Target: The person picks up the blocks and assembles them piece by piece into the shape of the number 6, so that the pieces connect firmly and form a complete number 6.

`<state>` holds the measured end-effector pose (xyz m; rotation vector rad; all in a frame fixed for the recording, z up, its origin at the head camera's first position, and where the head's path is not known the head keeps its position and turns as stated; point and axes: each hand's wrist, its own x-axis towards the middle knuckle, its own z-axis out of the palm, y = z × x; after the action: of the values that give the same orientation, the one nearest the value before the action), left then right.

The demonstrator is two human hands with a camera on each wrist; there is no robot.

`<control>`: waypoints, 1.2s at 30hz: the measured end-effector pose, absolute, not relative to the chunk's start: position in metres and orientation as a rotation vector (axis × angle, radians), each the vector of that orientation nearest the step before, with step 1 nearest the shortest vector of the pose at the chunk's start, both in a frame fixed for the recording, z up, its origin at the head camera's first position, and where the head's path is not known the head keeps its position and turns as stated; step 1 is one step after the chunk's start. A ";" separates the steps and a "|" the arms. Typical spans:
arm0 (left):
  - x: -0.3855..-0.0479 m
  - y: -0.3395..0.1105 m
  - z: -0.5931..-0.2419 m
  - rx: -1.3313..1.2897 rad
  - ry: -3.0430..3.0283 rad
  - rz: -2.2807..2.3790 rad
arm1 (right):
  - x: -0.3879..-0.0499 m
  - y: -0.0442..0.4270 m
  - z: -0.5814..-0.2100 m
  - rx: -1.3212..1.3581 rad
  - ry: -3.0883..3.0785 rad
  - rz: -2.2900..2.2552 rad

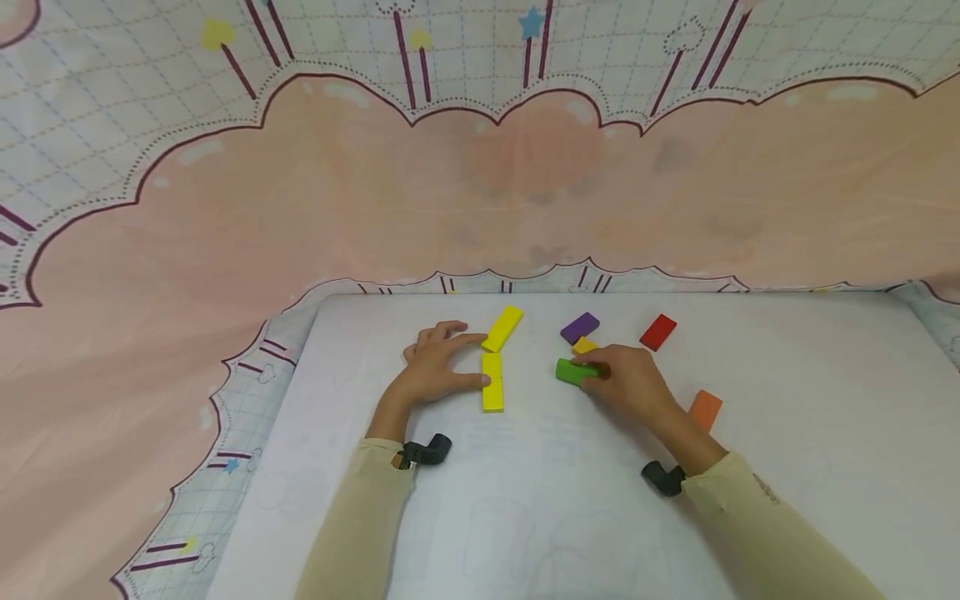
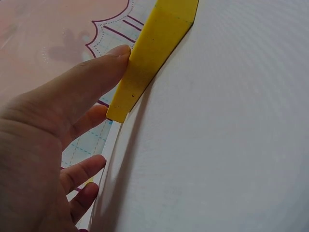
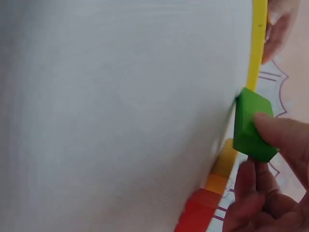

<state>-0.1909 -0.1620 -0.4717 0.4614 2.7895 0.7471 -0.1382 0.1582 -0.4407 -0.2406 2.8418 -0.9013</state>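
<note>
1. Head view, nearest the camera: two beige fabric sleeves (image 1: 352, 525) reach in over a smooth white tabletop (image 1: 825, 450), with a black wrist-worn device at the left wrist (image 1: 432, 450) and another at the right wrist (image 1: 663, 478).
2. Just beside the right wrist lies an orange rectangular block (image 1: 706, 409), flat on the tabletop and partly covered by the arm.
3. Further out, the left hand (image 1: 433, 367) has its thumb and index finger spread apart, not curled round anything; the thumb touches the left side of a straight yellow rectangular bar (image 1: 492, 397) that shows a faint seam across it.
4. Across from it, the right hand (image 1: 630, 382) pinches a bright green rectangular block (image 1: 572, 372) between thumb and fingers, to the right of the yellow bar and apart from it. Whether the green block touches the tabletop, I cannot tell.
5. Beyond the straight bar, a slanted yellow rectangular bar (image 1: 503, 327) leans away to the right; the left index fingertip is at its near end.
6. Behind the green block sits an amber block (image 1: 584, 344), partly hidden by the right hand, with a purple rectangular block (image 1: 580, 327) just past it.
7. Well to their right lies a red rectangular block (image 1: 658, 332), set diagonally.
8. Farthest off hangs a pink, scallop-patterned cloth (image 1: 375, 192).
</note>
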 end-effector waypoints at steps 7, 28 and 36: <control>-0.190 -0.163 -0.473 0.455 2.794 0.739 | -0.131 0.160 -0.438 -0.241 2.691 -1.124; -0.190 -0.162 -0.472 0.471 2.791 0.744 | -0.124 0.140 -0.443 0.239 2.008 -1.610; -0.190 -0.162 -0.470 0.466 2.782 0.747 | -0.122 0.130 -0.443 0.297 1.922 -1.691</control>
<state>-0.1904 -0.1622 -0.4703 0.4657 2.7822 0.7473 -0.1219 0.1301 -0.4431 0.2972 1.9219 -1.6915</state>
